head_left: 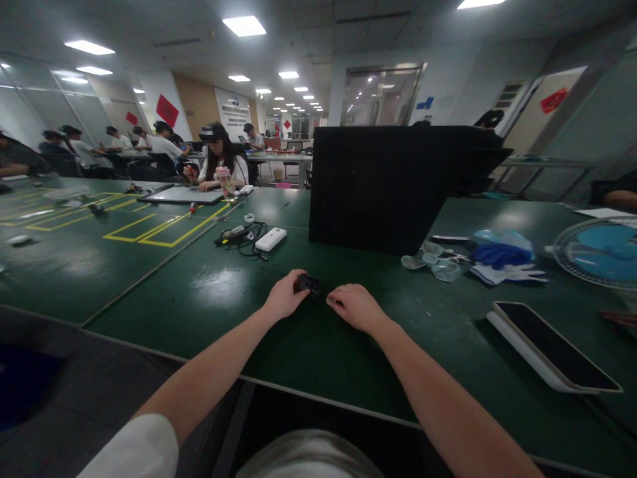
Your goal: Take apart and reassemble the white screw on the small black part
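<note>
Just above the green table, my left hand [286, 294] is closed on a small black part [307, 285] with an uneven, hollow-looking outline; its exact kind I cannot make out. A short way to the right, my right hand [357, 307] pinches a tiny pale metallic piece [331, 301] between thumb and forefinger. That piece points toward the black part, and a gap separates the two. The palm sides of both hands are hidden.
Behind my hands stands a large black box [368, 186]. A white power bank [271, 239] and a black cable [239, 234] lie left. To the right are clear cups [442, 267], gloves [502, 260], a phone on a white block [555, 345] and a round tray [560, 249]. A person [221, 159] sits opposite.
</note>
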Demonstrator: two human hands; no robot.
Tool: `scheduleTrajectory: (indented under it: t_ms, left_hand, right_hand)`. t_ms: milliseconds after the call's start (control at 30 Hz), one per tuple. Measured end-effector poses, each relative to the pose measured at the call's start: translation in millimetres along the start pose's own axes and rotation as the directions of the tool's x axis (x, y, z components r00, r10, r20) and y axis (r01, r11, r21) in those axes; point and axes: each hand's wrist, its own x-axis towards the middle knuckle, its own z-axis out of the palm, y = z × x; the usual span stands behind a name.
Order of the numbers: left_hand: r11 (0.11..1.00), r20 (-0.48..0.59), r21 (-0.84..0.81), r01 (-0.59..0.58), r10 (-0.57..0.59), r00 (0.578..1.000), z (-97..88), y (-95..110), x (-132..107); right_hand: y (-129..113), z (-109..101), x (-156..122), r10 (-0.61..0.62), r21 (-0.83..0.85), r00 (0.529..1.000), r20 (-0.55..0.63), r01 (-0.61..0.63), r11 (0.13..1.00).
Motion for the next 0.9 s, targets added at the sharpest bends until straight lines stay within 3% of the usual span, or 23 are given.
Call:
scheduleTrajectory:
  t_ms: [167, 333, 533, 700, 900]
  left_hand:
    - [0.999, 0.042, 0.036, -0.034, 0.033, 0.999, 4.1, 2.1, -2.3]
    - [0.998, 0.053, 0.05, -0.049, 0.047, 0.998, 9.1, 4.8, -3.8]
    - [0.997, 0.055, 0.055, -0.046, 0.043, 0.998, 12.5, 6.8, -4.4]
    - [0.996, 0.084, 0.058, -0.072, 0.067, 0.994, 14.3, 11.7, -6.5]
    - [0.99, 0.091, 0.073, -0.125, 0.118, 0.989, 13.8, 15.8, -8.4]
  right_hand:
    - [-0.7, -2.4, 1.3, 0.094, 0.006, 0.99, -0.11, -0.094, 0.996]
    - [-3.4, 1.3, 5.1, 0.114, -0.012, 0.992, -0.062, -0.115, 0.993]
    - [-15.9, -0.4, 3.9, 0.129, 0.175, 0.942, -0.31, -0.077, 0.982]
    - [-22.2, -0.1, 8.2, 0.04, 0.155, 0.981, -0.188, -0.011, 0.988]
    - [-25.4, -1.7, 11.0, -0.044, 0.175, 0.996, -0.076, 0.056, 0.983]
